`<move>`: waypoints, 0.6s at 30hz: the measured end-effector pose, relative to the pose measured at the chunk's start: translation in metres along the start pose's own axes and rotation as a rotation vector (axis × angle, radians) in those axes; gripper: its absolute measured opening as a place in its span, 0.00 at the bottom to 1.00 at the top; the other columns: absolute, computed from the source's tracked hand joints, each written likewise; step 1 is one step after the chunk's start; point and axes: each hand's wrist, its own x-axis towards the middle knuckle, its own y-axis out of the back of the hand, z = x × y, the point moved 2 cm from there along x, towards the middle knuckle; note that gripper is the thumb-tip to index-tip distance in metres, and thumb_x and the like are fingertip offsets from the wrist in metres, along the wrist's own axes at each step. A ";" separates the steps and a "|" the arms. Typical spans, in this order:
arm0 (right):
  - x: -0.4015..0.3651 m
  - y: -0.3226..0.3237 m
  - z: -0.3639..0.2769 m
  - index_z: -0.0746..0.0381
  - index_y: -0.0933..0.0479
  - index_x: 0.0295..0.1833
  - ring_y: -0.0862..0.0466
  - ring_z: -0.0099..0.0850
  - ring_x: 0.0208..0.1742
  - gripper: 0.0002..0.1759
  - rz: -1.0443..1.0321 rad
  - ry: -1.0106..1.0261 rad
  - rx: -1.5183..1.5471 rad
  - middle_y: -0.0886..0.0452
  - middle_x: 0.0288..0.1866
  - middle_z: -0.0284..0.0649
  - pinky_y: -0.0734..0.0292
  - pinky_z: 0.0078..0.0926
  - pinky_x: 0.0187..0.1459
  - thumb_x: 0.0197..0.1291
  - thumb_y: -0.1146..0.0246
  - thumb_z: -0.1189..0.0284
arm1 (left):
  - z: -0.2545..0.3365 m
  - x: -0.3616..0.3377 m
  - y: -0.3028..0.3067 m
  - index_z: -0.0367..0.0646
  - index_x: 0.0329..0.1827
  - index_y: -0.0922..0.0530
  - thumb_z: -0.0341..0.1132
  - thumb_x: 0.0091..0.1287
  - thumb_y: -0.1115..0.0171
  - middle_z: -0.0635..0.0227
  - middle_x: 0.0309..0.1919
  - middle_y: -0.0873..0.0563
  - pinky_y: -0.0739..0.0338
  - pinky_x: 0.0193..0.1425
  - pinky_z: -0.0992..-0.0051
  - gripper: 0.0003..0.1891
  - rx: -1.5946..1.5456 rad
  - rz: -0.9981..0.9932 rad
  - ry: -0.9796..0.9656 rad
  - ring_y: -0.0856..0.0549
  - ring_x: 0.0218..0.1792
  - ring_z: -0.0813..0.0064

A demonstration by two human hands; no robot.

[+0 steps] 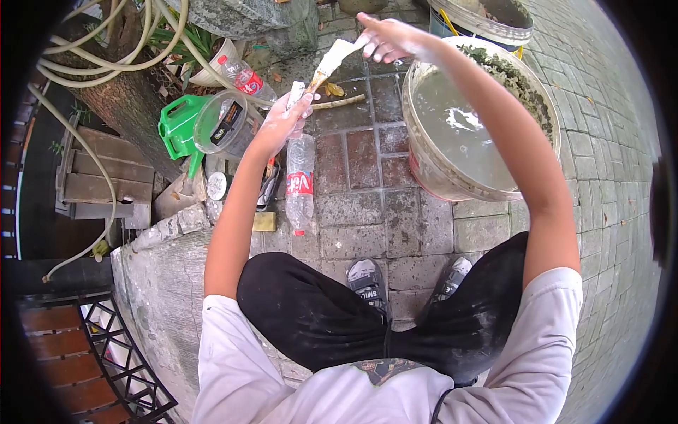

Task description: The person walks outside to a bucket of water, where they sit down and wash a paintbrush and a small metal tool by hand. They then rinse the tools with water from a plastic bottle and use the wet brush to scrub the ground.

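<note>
My left hand (286,124), smeared with white, is closed around the handle of a paintbrush (333,60) whose bristles are thick with white and point up and to the right. A flat white strip (295,94) sticks up by the same fingers. At the bristle end is my right hand (392,41), whitened at the fingers, thumb stretched away and fingertips right by the bristle tip. Below my left hand a clear plastic bottle (300,184) with a red label lies on the paving.
A large bucket (424,159) of greyish liquid stands at right, another bucket (494,27) behind it. On the left are a green watering can (180,127), a clear tub (212,127), a second bottle (247,79), a yellow block (265,222) and a coiled hose (106,67) near a tree trunk.
</note>
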 end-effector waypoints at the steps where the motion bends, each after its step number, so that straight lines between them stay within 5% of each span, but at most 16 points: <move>1: -0.010 0.010 0.000 0.60 0.24 0.53 0.23 0.19 0.33 0.35 -0.023 0.073 -0.023 0.20 0.37 0.33 0.26 0.17 0.38 0.66 0.56 0.39 | -0.002 0.000 0.002 0.44 0.54 0.27 0.46 0.71 0.45 0.84 0.25 0.33 0.50 0.19 0.87 0.17 -0.002 0.006 -0.007 0.41 0.18 0.94; 4: -0.046 0.037 -0.001 0.59 0.26 0.58 0.23 0.21 0.41 0.32 0.024 0.115 -0.048 0.20 0.44 0.32 0.26 0.21 0.48 0.66 0.50 0.42 | -0.005 0.001 0.007 0.44 0.50 0.27 0.46 0.71 0.45 0.82 0.25 0.32 0.45 0.20 0.85 0.15 0.016 0.027 -0.048 0.39 0.18 0.92; 12: -0.106 0.093 0.060 0.61 0.25 0.54 0.19 0.24 0.44 0.27 -0.069 -0.293 0.082 0.18 0.47 0.36 0.22 0.25 0.48 0.67 0.47 0.49 | -0.019 0.010 0.010 0.44 0.48 0.27 0.45 0.71 0.44 0.81 0.25 0.31 0.44 0.19 0.85 0.14 0.062 0.040 -0.030 0.37 0.18 0.91; 18: -0.104 0.105 0.108 0.62 0.24 0.49 0.18 0.26 0.41 0.26 0.044 -0.430 0.005 0.18 0.43 0.36 0.21 0.25 0.48 0.66 0.46 0.48 | -0.015 0.010 0.004 0.44 0.49 0.26 0.44 0.71 0.45 0.81 0.25 0.30 0.42 0.20 0.85 0.13 0.116 0.035 -0.046 0.36 0.19 0.91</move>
